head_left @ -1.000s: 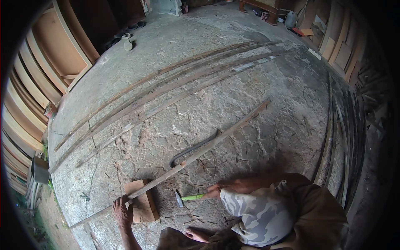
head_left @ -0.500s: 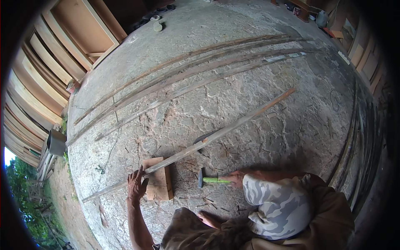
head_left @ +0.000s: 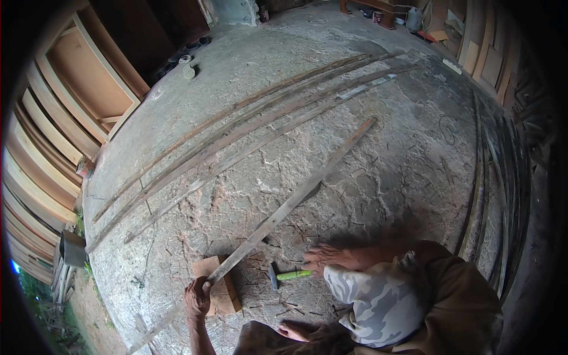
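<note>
My left hand [head_left: 198,296] is closed round a long, weathered wooden strip [head_left: 278,217], which slants up to the right across the floor. Under the strip, beside that hand, sits a squared wooden block [head_left: 222,299]. My right hand [head_left: 325,258] is palm down with its fingers stretched out, just beyond the end of a hammer's handle. The hammer [head_left: 293,275], with a dark head and bright green handle, lies on the concrete. Several loose nails [head_left: 293,307] are scattered around the hammer and block.
Several long wooden strips [head_left: 236,131] lie farther off on the rough floor. More dark strips [head_left: 503,195] are stacked at the right. Boards and a panel [head_left: 89,77] lean at the left, near a grey metal container [head_left: 73,248]. Grey camouflage cloth [head_left: 381,302] covers part of the near view.
The strip has swung to a steeper slant, its far end shifting left in view, with my left hand still on it. My right hand has come off the hammer's handle.
</note>
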A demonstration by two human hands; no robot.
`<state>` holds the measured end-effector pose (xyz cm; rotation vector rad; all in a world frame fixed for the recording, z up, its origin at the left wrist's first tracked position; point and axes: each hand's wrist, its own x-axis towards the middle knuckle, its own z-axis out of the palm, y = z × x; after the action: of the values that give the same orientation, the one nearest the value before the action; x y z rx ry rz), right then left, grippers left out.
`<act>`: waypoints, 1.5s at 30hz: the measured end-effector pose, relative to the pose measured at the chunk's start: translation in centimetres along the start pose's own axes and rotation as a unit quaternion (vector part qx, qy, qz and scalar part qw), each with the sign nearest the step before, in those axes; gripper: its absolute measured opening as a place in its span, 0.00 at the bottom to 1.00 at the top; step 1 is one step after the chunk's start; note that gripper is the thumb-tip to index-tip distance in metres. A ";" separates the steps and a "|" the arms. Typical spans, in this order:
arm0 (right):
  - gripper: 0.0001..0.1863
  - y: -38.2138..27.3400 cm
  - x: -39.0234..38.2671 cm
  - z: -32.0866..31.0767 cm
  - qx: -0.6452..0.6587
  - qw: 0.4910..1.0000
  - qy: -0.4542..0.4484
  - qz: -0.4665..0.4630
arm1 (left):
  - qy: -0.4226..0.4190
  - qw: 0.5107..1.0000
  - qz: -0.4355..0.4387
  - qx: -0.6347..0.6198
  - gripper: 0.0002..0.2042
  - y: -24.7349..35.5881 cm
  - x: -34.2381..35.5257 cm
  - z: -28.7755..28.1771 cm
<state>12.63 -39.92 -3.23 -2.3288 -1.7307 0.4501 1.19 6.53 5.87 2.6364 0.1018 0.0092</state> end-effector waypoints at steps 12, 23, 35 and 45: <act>0.27 11.5 5.6 -7.4 -0.076 0.946 0.031 0.313 | -0.021 0.997 0.035 -0.063 0.10 4.9 7.5 5.4; 0.22 4.2 -0.5 -17.3 -0.068 0.977 -0.053 0.193 | -0.056 0.991 0.048 0.108 0.17 4.7 6.9 10.5; 0.09 -4.6 9.3 -33.0 -0.397 0.903 -0.165 -0.020 | -0.008 0.994 0.011 0.106 0.11 5.6 6.2 9.7; 0.06 -12.3 21.3 -33.4 -0.429 0.826 -0.365 -0.033 | -0.032 0.996 -0.016 0.086 0.11 5.9 6.1 9.5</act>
<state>19.36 -15.44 29.55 -2.8728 -2.8362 0.7365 7.95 -2.70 0.33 2.8033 0.1288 -0.0985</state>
